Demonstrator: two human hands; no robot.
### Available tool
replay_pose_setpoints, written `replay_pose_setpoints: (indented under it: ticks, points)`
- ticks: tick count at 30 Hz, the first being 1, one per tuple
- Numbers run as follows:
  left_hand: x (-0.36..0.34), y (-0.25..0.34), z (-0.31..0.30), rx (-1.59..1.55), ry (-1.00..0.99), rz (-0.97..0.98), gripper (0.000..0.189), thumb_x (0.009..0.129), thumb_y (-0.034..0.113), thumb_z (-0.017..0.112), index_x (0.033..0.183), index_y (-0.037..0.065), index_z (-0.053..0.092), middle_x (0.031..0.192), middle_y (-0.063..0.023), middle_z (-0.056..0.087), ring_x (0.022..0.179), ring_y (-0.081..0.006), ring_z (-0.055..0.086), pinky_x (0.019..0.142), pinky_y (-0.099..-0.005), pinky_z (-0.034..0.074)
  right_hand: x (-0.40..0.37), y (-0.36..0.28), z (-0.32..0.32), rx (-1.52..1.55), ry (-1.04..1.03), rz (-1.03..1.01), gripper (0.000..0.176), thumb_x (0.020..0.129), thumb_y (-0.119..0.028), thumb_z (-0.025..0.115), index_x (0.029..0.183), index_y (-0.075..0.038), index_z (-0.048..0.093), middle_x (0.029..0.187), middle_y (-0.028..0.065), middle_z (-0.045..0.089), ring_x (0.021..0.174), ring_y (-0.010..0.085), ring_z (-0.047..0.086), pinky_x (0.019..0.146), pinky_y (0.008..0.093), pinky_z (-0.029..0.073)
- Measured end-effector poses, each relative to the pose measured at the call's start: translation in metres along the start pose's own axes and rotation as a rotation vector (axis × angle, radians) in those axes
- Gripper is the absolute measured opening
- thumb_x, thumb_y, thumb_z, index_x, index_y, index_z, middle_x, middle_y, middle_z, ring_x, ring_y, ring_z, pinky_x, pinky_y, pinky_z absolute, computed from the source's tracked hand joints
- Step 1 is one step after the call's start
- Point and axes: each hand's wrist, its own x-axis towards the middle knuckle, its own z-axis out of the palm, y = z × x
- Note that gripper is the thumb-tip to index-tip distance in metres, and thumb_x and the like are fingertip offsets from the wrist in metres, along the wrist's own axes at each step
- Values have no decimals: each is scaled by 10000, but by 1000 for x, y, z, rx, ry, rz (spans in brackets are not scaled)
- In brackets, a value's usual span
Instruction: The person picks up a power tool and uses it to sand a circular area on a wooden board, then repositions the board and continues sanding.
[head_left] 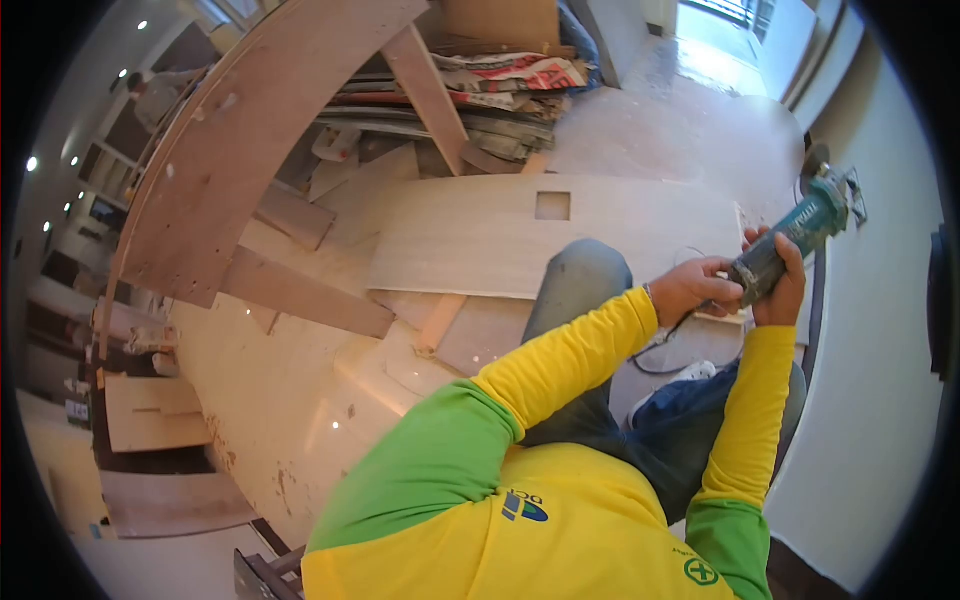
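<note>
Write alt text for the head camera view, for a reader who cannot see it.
A person in a yellow and green shirt holds a teal angle grinder in both hands, the left hand at its rear end, the right hand around its body. Beyond lies a pale slab with a square cut-out, among wooden boards on the floor.

Teal plastic grinder (800,235) w/ metal guard, matt plywood panel (560,235) (dusty), glossy floor (700,120)
</note>
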Motion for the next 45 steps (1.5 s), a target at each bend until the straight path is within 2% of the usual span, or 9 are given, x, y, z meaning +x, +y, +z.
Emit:
replay_pose_setpoints:
  ticks: [8,15,21,25,29,34,39,42,45]
  points:
    - [1,-10,-1,-217,97,86,533,840,181,780,1293,66,525,906,-42,606,738,-107,596,685,-231,523,6,7,-1,-64,-18,-47,415,863,-238,674,1154,46,590,1051,166,664,964,256,653,890,356,529]
    - [0,21,-5,409,85,-167,581,798,536,712,1136,76,603,922,-44,654,797,-141,615,659,-294,487,10,7,-22,-131,-119,21,531,885,-314,620,1268,48,554,1227,191,618,1162,272,574,1063,388,421]
    - [-1,21,-8,353,-57,-131,464,738,379,776,1055,59,663,898,-79,686,780,-173,647,652,-275,499,-7,14,2,-341,-336,-1,635,884,-415,615,1342,13,517,1323,171,579,1245,256,532,1100,390,376]
    - [-9,10,-6,441,125,84,492,610,247,849,1012,31,668,862,-91,683,788,-198,654,729,-310,529,-16,16,17,-351,-273,7,623,910,-369,637,1378,11,480,1316,174,575,1194,258,565,1011,371,461]
    - [-2,-11,-7,901,587,191,575,604,311,825,1036,37,563,980,-218,670,943,-389,653,840,-450,522,-15,11,39,-820,1,-195,458,889,-319,731,1165,17,588,1084,87,622,978,176,588,877,325,478]
    - [21,-33,14,1331,839,357,514,670,338,780,1015,44,539,989,-184,651,1001,-374,612,903,-480,445,-5,20,41,-685,236,-129,315,811,-218,781,999,-19,625,936,47,629,859,158,601,794,308,487]
    - [20,-18,29,1312,520,136,783,663,429,783,1246,18,460,1158,-200,586,1118,-374,550,965,-483,403,42,-11,-12,-344,220,153,213,796,-165,738,944,-61,623,822,34,599,761,172,602,741,303,508]
    - [14,-25,26,1205,465,363,1062,635,467,812,1448,-10,324,1311,-246,521,1222,-399,504,1056,-484,373,73,-38,-42,-326,153,181,222,801,-192,736,955,-81,621,807,33,603,729,173,609,674,314,530]
    - [20,-9,7,928,478,588,957,670,396,859,1408,-15,408,1347,-212,515,1257,-337,497,1065,-416,392,99,-59,-82,-378,147,169,240,809,-215,729,978,-81,622,803,27,610,709,175,616,639,325,538]
